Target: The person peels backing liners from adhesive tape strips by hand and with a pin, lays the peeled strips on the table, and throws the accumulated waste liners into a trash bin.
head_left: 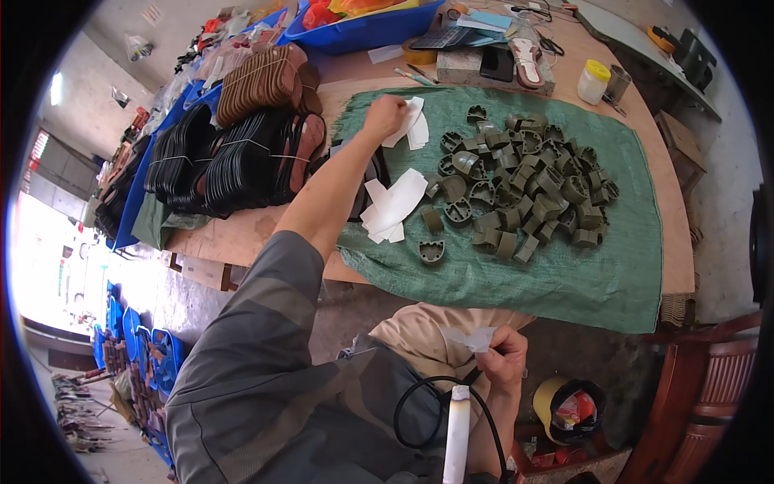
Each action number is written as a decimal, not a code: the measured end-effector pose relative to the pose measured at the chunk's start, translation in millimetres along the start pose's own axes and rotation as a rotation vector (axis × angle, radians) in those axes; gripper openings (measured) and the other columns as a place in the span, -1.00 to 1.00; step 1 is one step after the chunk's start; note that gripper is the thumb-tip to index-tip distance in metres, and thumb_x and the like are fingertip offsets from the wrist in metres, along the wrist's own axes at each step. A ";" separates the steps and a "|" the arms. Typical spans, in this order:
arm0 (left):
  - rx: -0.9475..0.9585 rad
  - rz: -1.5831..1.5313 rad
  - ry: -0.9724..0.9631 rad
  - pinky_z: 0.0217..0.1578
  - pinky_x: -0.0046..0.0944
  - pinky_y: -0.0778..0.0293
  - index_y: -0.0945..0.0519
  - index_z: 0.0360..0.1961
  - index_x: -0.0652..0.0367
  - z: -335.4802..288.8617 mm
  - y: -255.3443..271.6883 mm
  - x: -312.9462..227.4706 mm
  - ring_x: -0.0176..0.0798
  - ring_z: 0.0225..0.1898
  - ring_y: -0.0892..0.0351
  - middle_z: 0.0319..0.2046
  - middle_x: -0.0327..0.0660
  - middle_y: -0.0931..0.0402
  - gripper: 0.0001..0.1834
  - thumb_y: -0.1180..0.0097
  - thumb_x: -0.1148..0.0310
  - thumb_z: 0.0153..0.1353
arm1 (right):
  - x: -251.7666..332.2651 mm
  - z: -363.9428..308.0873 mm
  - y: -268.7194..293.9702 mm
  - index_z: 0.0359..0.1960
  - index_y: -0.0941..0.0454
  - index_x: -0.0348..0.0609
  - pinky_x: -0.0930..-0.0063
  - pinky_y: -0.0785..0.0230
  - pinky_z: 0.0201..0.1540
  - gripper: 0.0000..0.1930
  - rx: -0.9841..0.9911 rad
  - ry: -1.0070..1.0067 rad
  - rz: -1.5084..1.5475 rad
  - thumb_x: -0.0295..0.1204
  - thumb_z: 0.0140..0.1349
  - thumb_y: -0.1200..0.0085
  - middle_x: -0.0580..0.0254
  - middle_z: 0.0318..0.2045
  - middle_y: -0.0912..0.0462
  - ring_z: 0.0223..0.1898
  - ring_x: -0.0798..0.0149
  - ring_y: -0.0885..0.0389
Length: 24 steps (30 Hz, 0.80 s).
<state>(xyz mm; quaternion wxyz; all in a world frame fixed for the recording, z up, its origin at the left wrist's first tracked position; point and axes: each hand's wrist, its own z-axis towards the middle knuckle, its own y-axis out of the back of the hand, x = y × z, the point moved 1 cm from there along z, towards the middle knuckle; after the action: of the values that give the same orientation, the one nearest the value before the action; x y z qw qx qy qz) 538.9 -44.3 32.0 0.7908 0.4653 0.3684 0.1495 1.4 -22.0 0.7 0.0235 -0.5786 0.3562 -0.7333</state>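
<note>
My left hand (pixel 385 117) reaches across the table with its fingers curled in a pinch at the edge of a white strip (pixel 415 127). That strip lies in a small stack on a green woven sheet (pixel 597 286). Closer to me is a second pile of white strips (pixel 395 206). Low over my lap, my right hand (pixel 506 355) pinches a thin, translucent whitish slip (pixel 471 338) between thumb and fingers. Many olive-green shoe heels (pixel 516 181) are heaped on the sheet, with one separate heel (pixel 431 252) near its front.
Bundled black soles (pixel 242 161) and brown soles (pixel 262 81) stand at the left. Behind are a blue bin (pixel 363 31), a stone block (pixel 459 68) and a yellow-lidded jar (pixel 593 81). A white stick with a browned tip (pixel 457 427) and a black cable loop (pixel 401 407) hang close before me.
</note>
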 end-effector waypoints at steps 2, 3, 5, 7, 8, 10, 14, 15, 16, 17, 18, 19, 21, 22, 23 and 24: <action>-0.101 0.042 0.005 -0.12 -0.03 -0.55 -0.70 -0.11 0.17 -3.6 15.5 13.1 0.11 -0.21 -0.69 -0.31 0.10 -0.68 -0.66 -0.19 0.20 0.19 | 4.1 2.9 -3.9 -0.44 -0.45 -0.22 0.65 -0.23 -0.54 -0.83 -0.021 -0.030 0.018 -0.48 0.15 -0.23 0.29 -0.57 -0.56 -0.61 0.55 -0.42; -0.168 -0.040 0.022 -0.15 -0.09 -0.55 -0.69 -0.09 0.21 -8.4 19.1 4.1 0.02 -0.23 -0.69 -0.31 0.06 -0.69 -0.68 -0.16 0.26 0.21 | 5.9 3.0 -4.6 -0.42 -0.46 -0.23 0.67 -0.25 -0.49 -0.89 -0.076 -0.060 0.030 -0.58 0.18 -0.17 0.35 -0.57 -0.55 -0.57 0.57 -0.43; -0.135 -0.363 0.050 -0.20 -0.20 -0.55 -0.67 -0.03 0.25 -27.7 25.4 -30.3 -0.15 -0.28 -0.69 -0.29 -0.03 -0.70 -0.69 -0.12 0.37 0.24 | 7.1 10.2 -5.7 -0.41 -0.45 -0.23 0.67 -0.24 -0.50 -0.89 -0.171 -0.024 -0.028 -0.59 0.22 -0.14 0.37 -0.58 -0.53 -0.58 0.58 -0.43; 0.121 -0.814 0.102 -0.26 -0.32 -0.53 -0.62 0.07 0.28 -73.6 37.0 -90.5 -0.33 -0.31 -0.62 -0.25 -0.16 -0.68 -0.64 -0.09 0.46 0.25 | 16.3 21.7 -10.4 -0.38 -0.46 -0.21 0.67 -0.23 -0.51 -0.90 -0.299 0.013 -0.147 -0.58 0.31 -0.11 0.42 -0.58 -0.51 -0.57 0.60 -0.42; 0.243 -1.013 0.150 -0.28 -0.38 -0.50 -0.58 0.13 0.29 -103.8 55.2 -111.4 -0.42 -0.31 -0.57 -0.23 -0.23 -0.66 -0.60 -0.09 0.49 0.25 | 22.4 30.9 -18.7 -0.38 -0.46 -0.21 0.67 -0.23 -0.51 -0.90 -0.308 0.011 -0.141 -0.58 0.31 -0.11 0.42 -0.58 -0.51 -0.57 0.60 -0.42; 0.353 -1.008 0.141 -0.26 -0.37 -0.51 -0.54 0.17 0.28 -156.7 67.6 -131.8 -0.42 -0.27 -0.59 -0.18 -0.25 -0.64 -0.57 -0.08 0.50 0.25 | 29.6 49.0 -32.2 -0.35 -0.49 -0.22 0.69 -0.22 -0.50 -0.91 -0.340 0.066 -0.177 -0.54 0.34 -0.12 0.44 -0.56 -0.52 -0.57 0.62 -0.40; 0.603 -1.113 0.152 -0.16 -0.40 -0.51 -0.55 0.15 0.29 -221.5 76.0 -182.5 -0.47 -0.18 -0.57 -0.14 -0.27 -0.64 -0.60 -0.06 0.49 0.28 | 40.4 67.1 -46.7 -0.31 -0.51 -0.23 0.71 -0.21 -0.50 -0.91 -0.378 0.166 -0.187 -0.51 0.36 -0.15 0.45 -0.53 -0.53 -0.56 0.64 -0.39; 0.629 -1.163 0.155 -0.16 -0.41 -0.52 -0.56 0.14 0.29 -228.3 76.5 -188.6 -0.48 -0.17 -0.58 -0.13 -0.27 -0.64 -0.63 -0.06 0.51 0.31 | 42.1 69.4 -48.8 -0.30 -0.52 -0.24 0.72 -0.21 -0.50 -0.91 -0.407 0.186 -0.233 -0.51 0.36 -0.15 0.45 -0.52 -0.54 -0.55 0.65 -0.39; 0.656 -1.212 0.158 -0.17 -0.43 -0.53 -0.56 0.13 0.28 -233.9 76.2 -194.3 -0.48 -0.16 -0.59 -0.12 -0.26 -0.64 -0.66 -0.06 0.52 0.33 | 43.1 70.9 -49.7 -0.29 -0.53 -0.24 0.73 -0.21 -0.50 -0.91 -0.435 0.206 -0.278 -0.50 0.36 -0.15 0.45 -0.51 -0.55 -0.55 0.65 -0.40; 0.665 -1.216 0.158 -0.17 -0.43 -0.53 -0.56 0.13 0.28 -238.3 75.4 -197.9 -0.48 -0.16 -0.59 -0.12 -0.26 -0.64 -0.66 -0.06 0.52 0.33 | 43.5 71.4 -49.0 -0.29 -0.53 -0.26 0.73 -0.21 -0.50 -0.90 -0.469 0.228 -0.315 -0.49 0.36 -0.16 0.44 -0.51 -0.56 -0.54 0.65 -0.41; 0.681 -1.223 0.160 -0.18 -0.44 -0.52 -0.57 0.11 0.27 -241.9 75.6 -200.1 -0.49 -0.17 -0.59 -0.13 -0.27 -0.64 -0.68 -0.08 0.50 0.35 | 43.2 70.9 -47.8 -0.29 -0.53 -0.26 0.73 -0.21 -0.50 -0.90 -0.473 0.228 -0.317 -0.49 0.36 -0.16 0.44 -0.51 -0.56 -0.54 0.65 -0.41; 0.696 -1.230 0.162 -0.19 -0.45 -0.52 -0.58 0.09 0.26 -244.2 75.2 -201.8 -0.49 -0.18 -0.59 -0.15 -0.28 -0.65 -0.70 -0.10 0.48 0.36 | 43.0 70.0 -46.5 -0.29 -0.53 -0.27 0.72 -0.21 -0.51 -0.89 -0.487 0.232 -0.348 -0.49 0.36 -0.16 0.43 -0.52 -0.56 -0.54 0.66 -0.40; 0.687 -1.219 0.163 -0.21 -0.45 -0.52 -0.60 0.06 0.25 -246.6 73.5 -204.8 -0.50 -0.20 -0.59 -0.17 -0.30 -0.65 -0.73 -0.13 0.45 0.37 | 43.5 67.3 -45.4 -0.29 -0.53 -0.27 0.72 -0.21 -0.51 -0.89 -0.502 0.236 -0.379 -0.49 0.36 -0.16 0.43 -0.52 -0.57 -0.54 0.66 -0.39; 0.674 -1.208 0.166 -0.23 -0.46 -0.51 -0.62 0.03 0.24 -247.6 73.0 -205.8 -0.50 -0.22 -0.59 -0.19 -0.31 -0.65 -0.75 -0.16 0.41 0.37 | 44.1 65.9 -45.5 -0.29 -0.53 -0.29 0.71 -0.20 -0.51 -0.88 -0.512 0.241 -0.406 -0.49 0.36 -0.17 0.43 -0.53 -0.57 -0.54 0.66 -0.38; 0.674 -1.208 0.166 -0.23 -0.46 -0.51 -0.62 0.03 0.24 -247.8 72.3 -206.2 -0.50 -0.22 -0.59 -0.19 -0.31 -0.65 -0.75 -0.16 0.41 0.37 | 44.5 64.8 -45.4 -0.30 -0.54 -0.30 0.71 -0.20 -0.52 -0.87 -0.523 0.245 -0.432 -0.48 0.35 -0.18 0.43 -0.55 -0.57 -0.55 0.67 -0.36; 0.666 -1.162 0.150 -0.24 -0.46 -0.51 -0.64 0.00 0.23 -247.4 70.8 -206.7 -0.52 -0.24 -0.58 -0.22 -0.32 -0.66 -0.76 -0.18 0.38 0.37 | 44.3 64.0 -44.4 -0.30 -0.54 -0.30 0.71 -0.20 -0.52 -0.87 -0.524 0.245 -0.433 -0.48 0.35 -0.18 0.43 -0.55 -0.57 -0.55 0.67 -0.36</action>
<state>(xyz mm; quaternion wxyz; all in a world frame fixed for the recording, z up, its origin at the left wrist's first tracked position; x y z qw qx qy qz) 226.5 27.8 110.5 0.5291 0.3990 0.6393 -0.3900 58.9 -40.4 66.9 -0.3244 -0.5348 0.4016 -0.6689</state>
